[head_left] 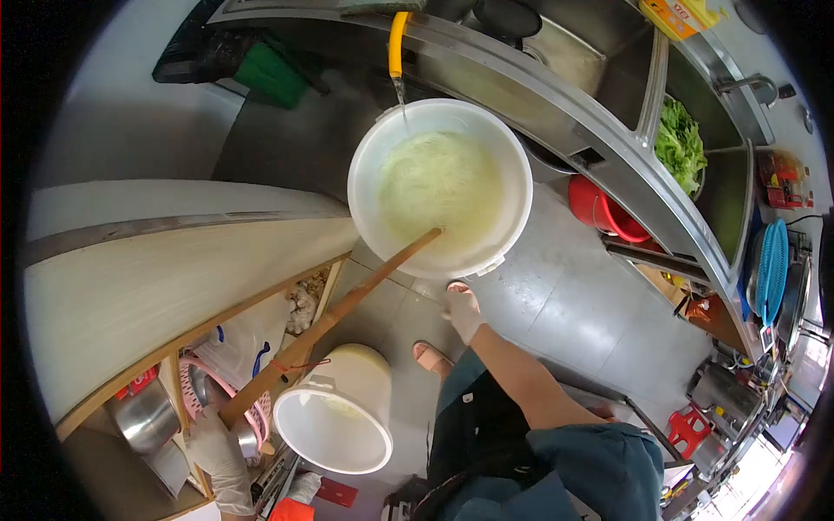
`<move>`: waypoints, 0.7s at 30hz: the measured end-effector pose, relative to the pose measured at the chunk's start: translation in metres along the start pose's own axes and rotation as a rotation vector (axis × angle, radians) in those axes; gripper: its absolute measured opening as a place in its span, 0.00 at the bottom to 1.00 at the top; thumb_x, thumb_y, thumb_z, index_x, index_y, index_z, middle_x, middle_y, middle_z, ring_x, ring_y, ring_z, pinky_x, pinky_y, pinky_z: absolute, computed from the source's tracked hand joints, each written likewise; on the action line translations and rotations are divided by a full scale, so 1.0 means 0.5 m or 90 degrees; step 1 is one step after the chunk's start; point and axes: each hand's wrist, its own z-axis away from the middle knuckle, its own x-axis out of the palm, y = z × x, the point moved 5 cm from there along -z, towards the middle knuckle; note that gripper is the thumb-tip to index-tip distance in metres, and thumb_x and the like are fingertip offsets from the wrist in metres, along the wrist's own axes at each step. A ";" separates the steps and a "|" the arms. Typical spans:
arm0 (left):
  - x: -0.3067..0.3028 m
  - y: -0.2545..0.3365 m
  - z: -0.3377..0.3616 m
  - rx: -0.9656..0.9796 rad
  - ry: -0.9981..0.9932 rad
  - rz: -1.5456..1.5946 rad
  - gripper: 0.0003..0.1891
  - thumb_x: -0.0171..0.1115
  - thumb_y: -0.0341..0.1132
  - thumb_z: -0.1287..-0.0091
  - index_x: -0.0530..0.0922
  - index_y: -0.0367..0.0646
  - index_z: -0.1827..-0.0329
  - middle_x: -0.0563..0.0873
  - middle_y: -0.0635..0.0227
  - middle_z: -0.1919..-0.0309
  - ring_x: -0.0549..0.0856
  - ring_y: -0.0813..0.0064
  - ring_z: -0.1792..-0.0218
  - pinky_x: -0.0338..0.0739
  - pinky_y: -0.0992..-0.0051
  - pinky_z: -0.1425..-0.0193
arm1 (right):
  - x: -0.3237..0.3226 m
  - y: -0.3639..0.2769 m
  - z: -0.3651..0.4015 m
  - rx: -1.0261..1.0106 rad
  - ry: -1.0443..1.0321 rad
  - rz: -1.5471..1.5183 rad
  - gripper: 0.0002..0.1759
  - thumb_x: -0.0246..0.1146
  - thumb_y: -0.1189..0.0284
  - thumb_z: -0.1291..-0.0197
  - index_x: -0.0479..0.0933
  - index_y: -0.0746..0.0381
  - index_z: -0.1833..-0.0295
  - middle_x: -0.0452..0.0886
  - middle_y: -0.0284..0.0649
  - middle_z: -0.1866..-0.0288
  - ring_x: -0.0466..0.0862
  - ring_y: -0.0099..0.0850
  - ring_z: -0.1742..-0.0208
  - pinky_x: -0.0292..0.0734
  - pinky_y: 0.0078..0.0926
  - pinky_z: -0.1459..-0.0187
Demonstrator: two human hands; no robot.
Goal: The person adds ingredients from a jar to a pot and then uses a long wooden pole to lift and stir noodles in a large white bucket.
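My left hand (215,458), in a pale glove, is wrapped round the upper end of a long wooden stick (339,313). The stick slants away from me, its far end dipping into pale yellow-green liquid (439,178) in a big white bucket (510,204). Water runs into this bucket from a yellow hose (397,43) above its far rim. My right hand (463,317), also gloved, hangs in front of me over the floor near my sandalled foot. It holds nothing that I can see, and its fingers look loosely apart.
A second white bucket (382,382) stands near my feet, left. Steel sinks (565,56) line the far right, with leafy greens (680,146) in one. Below is a red bucket (595,204). A wooden-edged cabinet (191,252) with bowls flanks my left.
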 end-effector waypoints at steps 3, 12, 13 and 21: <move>0.045 0.017 0.016 -0.036 -0.025 0.010 0.18 0.69 0.44 0.57 0.70 0.47 0.71 0.76 0.69 0.75 0.79 0.67 0.71 0.73 0.68 0.67 | -0.242 -0.009 -0.200 -0.099 0.035 -0.193 0.13 0.45 0.69 0.36 0.71 0.62 0.53 0.75 0.35 0.63 0.77 0.28 0.61 0.75 0.22 0.56; 0.083 0.063 0.073 -0.050 -0.099 0.022 0.19 0.69 0.46 0.56 0.70 0.46 0.71 0.76 0.68 0.76 0.79 0.67 0.72 0.73 0.68 0.63 | -0.052 -0.069 -0.061 0.016 -0.013 0.121 0.12 0.59 0.73 0.43 0.71 0.63 0.53 0.77 0.40 0.61 0.79 0.34 0.60 0.76 0.27 0.54; 0.088 0.065 0.079 -0.046 -0.093 0.028 0.20 0.69 0.46 0.56 0.69 0.45 0.71 0.76 0.67 0.77 0.80 0.67 0.71 0.73 0.68 0.64 | -0.040 -0.074 -0.064 0.022 -0.003 0.187 0.12 0.57 0.72 0.41 0.71 0.60 0.51 0.77 0.37 0.59 0.77 0.30 0.58 0.75 0.26 0.58; 0.064 0.117 0.108 0.147 -0.274 0.270 0.19 0.68 0.45 0.50 0.71 0.39 0.69 0.80 0.60 0.81 0.82 0.59 0.77 0.74 0.63 0.72 | -0.070 -0.290 -0.262 -0.216 -0.214 0.080 0.17 0.53 0.69 0.39 0.69 0.62 0.46 0.77 0.38 0.57 0.77 0.34 0.54 0.74 0.29 0.52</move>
